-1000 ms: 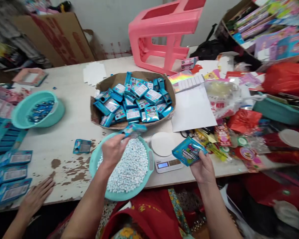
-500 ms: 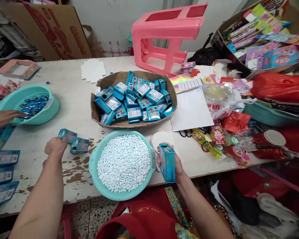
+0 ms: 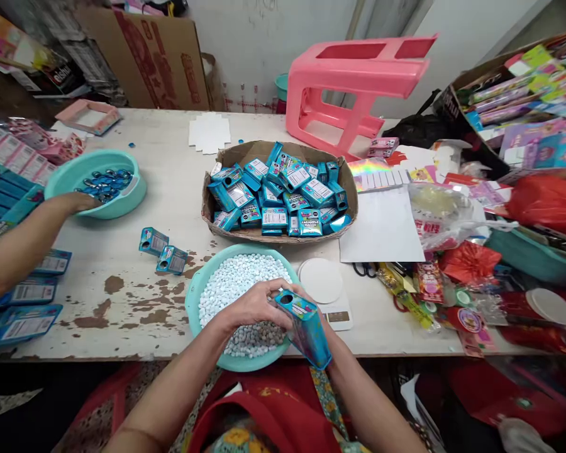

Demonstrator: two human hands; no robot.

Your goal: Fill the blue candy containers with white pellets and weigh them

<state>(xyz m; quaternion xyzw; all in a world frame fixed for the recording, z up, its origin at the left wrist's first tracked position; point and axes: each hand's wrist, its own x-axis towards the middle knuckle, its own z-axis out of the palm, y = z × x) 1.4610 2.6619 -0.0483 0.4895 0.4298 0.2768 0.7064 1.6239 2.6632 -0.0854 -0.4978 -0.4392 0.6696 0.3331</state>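
Observation:
Over the right side of a teal basin point(image 3: 193, 313) full of small pale candies point(image 3: 231, 277), both my hands meet at blue boxes point(image 3: 310, 333). My right hand point(image 3: 321, 314) is wrapped round them from the right, its fingers partly hidden. My left hand point(image 3: 259, 304) has its fingers closed at their left upper edge. A round hole shows in the top of one box. Two small blue boxes point(image 3: 163, 249) with dark holes stand on the table to the left. Beyond the basin, a cardboard tray point(image 3: 212, 217) holds several blue boxes.
Another person's hand point(image 3: 78, 202) reaches into a teal basin point(image 3: 134, 198) of shiny blue pieces at the left. A white scale point(image 3: 337, 314), scissors point(image 3: 364, 270), a white sheet point(image 3: 382, 226) and colourful packets lie to the right. A pink stool point(image 3: 351, 66) lies on its side behind.
My left hand has left the small boxes on the table and come to the boxes in my right hand. The other person's hand has moved further into the left basin. The view has shifted left.

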